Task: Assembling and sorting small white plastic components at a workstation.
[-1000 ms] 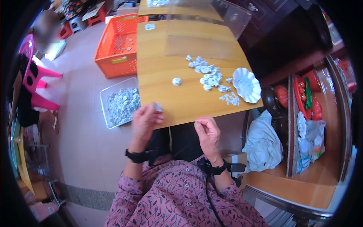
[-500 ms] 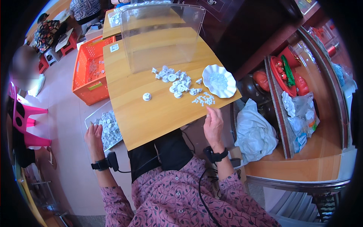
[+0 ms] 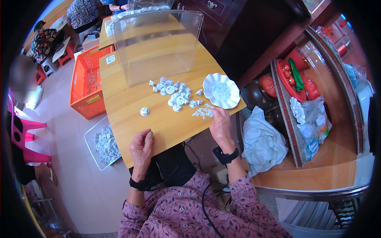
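My left hand rests on the near edge of the wooden table with its fingers curled; what lies inside it is hidden. My right hand lies flat further right, fingertips touching a small heap of tiny white pieces. Beyond them is a pile of white round parts, and a white scalloped dish stands at the table's right edge. One single round part lies apart, ahead of my left hand.
A clear plastic screen stands on the far half of the table. On the floor to the left are a clear tray of white parts, an orange crate and a pink stool. A white bag and a cluttered shelf are to the right.
My left hand came up from the floor tray at the left and now sits on the table's near edge. My right hand stays by the small white pieces.
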The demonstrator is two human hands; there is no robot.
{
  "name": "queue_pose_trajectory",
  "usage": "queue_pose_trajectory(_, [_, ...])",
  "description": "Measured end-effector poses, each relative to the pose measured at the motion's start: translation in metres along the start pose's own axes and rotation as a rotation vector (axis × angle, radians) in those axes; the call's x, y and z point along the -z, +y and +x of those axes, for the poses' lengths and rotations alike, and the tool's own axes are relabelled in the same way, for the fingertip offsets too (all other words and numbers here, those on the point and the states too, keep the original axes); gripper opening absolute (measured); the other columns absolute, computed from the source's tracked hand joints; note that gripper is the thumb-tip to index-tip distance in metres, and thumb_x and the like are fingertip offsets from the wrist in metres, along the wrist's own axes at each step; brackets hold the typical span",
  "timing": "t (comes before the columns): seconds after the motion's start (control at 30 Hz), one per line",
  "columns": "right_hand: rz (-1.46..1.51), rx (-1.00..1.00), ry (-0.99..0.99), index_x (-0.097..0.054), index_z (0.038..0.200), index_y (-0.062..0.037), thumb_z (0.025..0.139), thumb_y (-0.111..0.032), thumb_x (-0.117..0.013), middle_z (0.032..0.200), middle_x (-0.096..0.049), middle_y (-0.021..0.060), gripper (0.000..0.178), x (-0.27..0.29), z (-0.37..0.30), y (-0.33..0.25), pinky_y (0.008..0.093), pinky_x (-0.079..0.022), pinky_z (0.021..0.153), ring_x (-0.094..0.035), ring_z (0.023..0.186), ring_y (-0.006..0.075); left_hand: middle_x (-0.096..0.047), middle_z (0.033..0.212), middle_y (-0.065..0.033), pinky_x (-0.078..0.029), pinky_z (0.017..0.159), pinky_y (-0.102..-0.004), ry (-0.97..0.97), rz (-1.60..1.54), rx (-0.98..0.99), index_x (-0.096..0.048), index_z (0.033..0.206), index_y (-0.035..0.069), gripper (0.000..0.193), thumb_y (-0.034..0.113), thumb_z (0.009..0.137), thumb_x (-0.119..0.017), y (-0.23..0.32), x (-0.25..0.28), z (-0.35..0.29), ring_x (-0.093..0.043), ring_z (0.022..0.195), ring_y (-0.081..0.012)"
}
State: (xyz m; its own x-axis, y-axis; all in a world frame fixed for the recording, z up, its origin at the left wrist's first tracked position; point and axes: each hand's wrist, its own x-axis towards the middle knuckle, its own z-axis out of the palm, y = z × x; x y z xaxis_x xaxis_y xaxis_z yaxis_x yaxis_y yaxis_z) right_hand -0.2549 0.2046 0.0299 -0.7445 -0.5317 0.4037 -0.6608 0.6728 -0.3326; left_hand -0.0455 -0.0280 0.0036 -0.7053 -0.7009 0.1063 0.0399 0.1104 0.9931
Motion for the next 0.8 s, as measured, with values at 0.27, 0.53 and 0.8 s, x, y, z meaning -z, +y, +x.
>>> queue_pose_trajectory(0.27, [-0.054, 0.02, -0.048, -0.058, 0.126, 0.0008, 0.078, 0.01, -0.059, 0.131, -0.056, 0.0168, 0.049, 0.015, 0.06, 0.013, 0.0439, -0.044, 0.102, -0.055, 0.118, 0.0353, -0.065, 0.087, -0.0107, -0.051, 0.066, -0.0301, 0.043, 0.257, -0.263, -0.068, 0.103, -0.001, 0.013, 0.0, 0.091, -0.067, 0.003, -0.006, -0.002, -0.065, 0.075, -0.0183])
queue_pose_trajectory(0.53, [-0.051, -0.155, -0.236, -0.058, 0.133, -0.0013, 0.081, 0.01, -0.054, 0.14, -0.054, 0.0164, 0.054, -0.008, 0.101, 0.035, 0.0418, -0.041, 0.109, -0.051, 0.125, 0.0375, -0.066, 0.09, -0.013, -0.052, 0.07, -0.0317, 0.055, 0.267, -0.272, -0.068, 0.104, 0.0, 0.015, -0.002, 0.089, -0.067, 0.004, -0.006, -0.001, -0.066, 0.077, -0.0233])
queue_pose_trajectory(0.8, [0.039, -0.069, -0.285, -0.068, 0.114, 0.0021, 0.079, 0.011, -0.055, 0.125, -0.062, 0.0163, 0.039, -0.011, 0.089, 0.048, 0.0401, -0.047, 0.1, -0.059, 0.114, 0.0346, -0.066, 0.09, -0.0136, -0.053, 0.07, -0.0322, 0.061, 0.292, -0.262, -0.068, 0.103, 0.0, 0.014, -0.002, 0.09, -0.067, 0.004, -0.007, -0.002, -0.067, 0.078, -0.0244])
